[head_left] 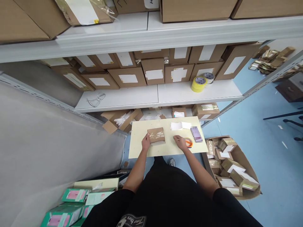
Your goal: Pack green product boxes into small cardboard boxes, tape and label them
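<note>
My left hand point(146, 142) grips the left edge of a small cardboard box point(156, 135) with shiny clear tape across its top; the box lies on a pale yellow board point(138, 151). To the right, my right hand point(180, 142) is low over the board, its fingers curled together; whether something small is between them I cannot make out. Close beside that hand lies an orange ring-shaped item point(188, 143), its kind unclear. White paper labels point(180, 125) lie at the board's far side, and a blurred purple object point(196, 134) rests near its right edge.
Shelves ahead hold labelled cardboard boxes point(129, 78), glasses point(96, 100) and a yellow tape roll point(198, 84). Below sits an open carton point(123, 121). On the right floor stands a large carton point(254, 176) full of small boxes. Green boxes point(74, 195) are stacked lower left.
</note>
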Demonstrator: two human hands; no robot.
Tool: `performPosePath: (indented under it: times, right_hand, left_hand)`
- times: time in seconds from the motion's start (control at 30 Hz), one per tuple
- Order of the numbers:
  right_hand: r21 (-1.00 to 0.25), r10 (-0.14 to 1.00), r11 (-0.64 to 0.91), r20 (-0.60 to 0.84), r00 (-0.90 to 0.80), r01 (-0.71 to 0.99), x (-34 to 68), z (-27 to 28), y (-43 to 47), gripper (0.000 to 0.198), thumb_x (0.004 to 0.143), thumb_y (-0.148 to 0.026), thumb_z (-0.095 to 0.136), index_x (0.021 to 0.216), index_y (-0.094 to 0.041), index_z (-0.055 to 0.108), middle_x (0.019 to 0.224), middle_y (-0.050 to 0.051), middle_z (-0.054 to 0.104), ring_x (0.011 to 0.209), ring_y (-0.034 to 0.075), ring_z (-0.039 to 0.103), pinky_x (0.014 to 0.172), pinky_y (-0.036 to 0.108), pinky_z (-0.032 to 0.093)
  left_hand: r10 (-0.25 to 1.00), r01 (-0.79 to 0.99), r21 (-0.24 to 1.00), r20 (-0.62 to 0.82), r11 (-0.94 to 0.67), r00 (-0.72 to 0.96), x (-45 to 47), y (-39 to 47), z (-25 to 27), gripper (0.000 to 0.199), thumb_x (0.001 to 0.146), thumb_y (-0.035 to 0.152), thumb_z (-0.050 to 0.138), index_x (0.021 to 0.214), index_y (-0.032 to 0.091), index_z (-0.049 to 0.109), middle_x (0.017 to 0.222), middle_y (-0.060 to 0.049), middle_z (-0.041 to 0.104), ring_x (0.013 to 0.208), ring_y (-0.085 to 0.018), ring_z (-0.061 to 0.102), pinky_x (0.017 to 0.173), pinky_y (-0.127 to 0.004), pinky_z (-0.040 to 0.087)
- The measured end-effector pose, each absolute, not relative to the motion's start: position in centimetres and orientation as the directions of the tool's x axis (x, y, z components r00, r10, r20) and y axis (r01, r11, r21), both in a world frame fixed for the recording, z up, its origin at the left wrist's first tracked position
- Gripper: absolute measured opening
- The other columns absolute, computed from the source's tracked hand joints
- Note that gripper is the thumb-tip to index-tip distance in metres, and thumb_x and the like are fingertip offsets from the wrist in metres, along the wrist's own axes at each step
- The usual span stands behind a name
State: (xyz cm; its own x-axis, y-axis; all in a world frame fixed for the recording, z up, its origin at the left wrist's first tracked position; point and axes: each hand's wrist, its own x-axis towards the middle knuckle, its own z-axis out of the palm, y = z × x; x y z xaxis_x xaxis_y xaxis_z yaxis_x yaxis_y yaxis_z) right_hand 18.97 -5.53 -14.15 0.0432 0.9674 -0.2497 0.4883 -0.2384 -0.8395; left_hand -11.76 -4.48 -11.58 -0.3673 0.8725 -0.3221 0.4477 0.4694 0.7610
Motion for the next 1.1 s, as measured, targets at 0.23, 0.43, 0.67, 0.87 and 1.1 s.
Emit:
performPosePath:
  times: [0.23,0.43,0.67,0.87,1.1]
  right_hand:
    - [-0.915,0.965,-0.242,-0.262,-0.019,0.324,9.8,-12.3,-3.9,0.044,0.087,-0.057,0.061,0.119,-0.028,0.073,0.109,0.004,0.078,0.106,0.03,0.071,0.097,0.043,0.054]
    - [-0.961,0.961,-0.275,-0.274,0.033,0.028,11.6,-13.9,-4.7,0.066,0.079,-0.051,0.069,0.139,-0.025,0.064,0.136,0.01,0.07,0.129,0.032,0.063,0.107,0.046,0.052]
    - [-0.901,0.927,-0.366,-0.375,0.008,0.233,12.8,-15.4,-5.3,0.073,0.074,-0.038,0.072,0.146,-0.027,0.059,0.155,0.008,0.056,0.145,0.032,0.05,0.118,0.05,0.042]
    - [-0.907,0.929,-0.369,-0.37,0.034,0.205,13.8,-14.7,-5.0,0.07,0.077,-0.036,0.07,0.146,-0.028,0.059,0.155,0.006,0.056,0.144,0.031,0.05,0.118,0.049,0.043]
    - [-0.931,0.939,-0.332,-0.31,0.149,0.151,16.3,-13.0,-1.3,0.066,0.076,-0.034,0.069,0.142,-0.029,0.062,0.156,0.004,0.055,0.143,0.028,0.05,0.117,0.045,0.043]
  left_hand:
    - [0.891,0.339,0.842,-0.308,0.419,-0.335,-10.8,-5.4,-11.4,0.059,0.102,0.057,0.042,0.124,0.014,0.075,0.122,-0.014,0.077,0.12,-0.031,0.069,0.105,-0.042,0.052]
    - [0.971,-0.028,0.986,-0.165,0.163,-0.175,-10.6,-6.3,-11.7,0.072,0.092,0.057,0.063,0.152,0.018,0.053,0.156,-0.012,0.054,0.145,-0.028,0.051,0.119,-0.041,0.042]
    - [0.942,0.049,0.947,-0.308,0.317,-0.129,-10.4,-7.0,-13.8,0.076,0.084,0.042,0.076,0.153,0.021,0.052,0.162,-0.014,0.046,0.152,-0.032,0.04,0.125,-0.047,0.035]
    - [0.967,0.395,0.888,-0.256,0.237,-0.005,-9.2,-5.6,-14.1,0.063,0.092,0.037,0.064,0.152,0.023,0.053,0.163,-0.009,0.046,0.151,-0.027,0.042,0.126,-0.045,0.033]
    - [0.909,0.829,0.558,-0.36,0.027,0.212,-6.1,-1.7,-14.3,0.072,0.093,0.048,0.061,0.158,0.023,0.046,0.173,-0.009,0.023,0.162,-0.038,0.003,0.129,-0.056,0.017]
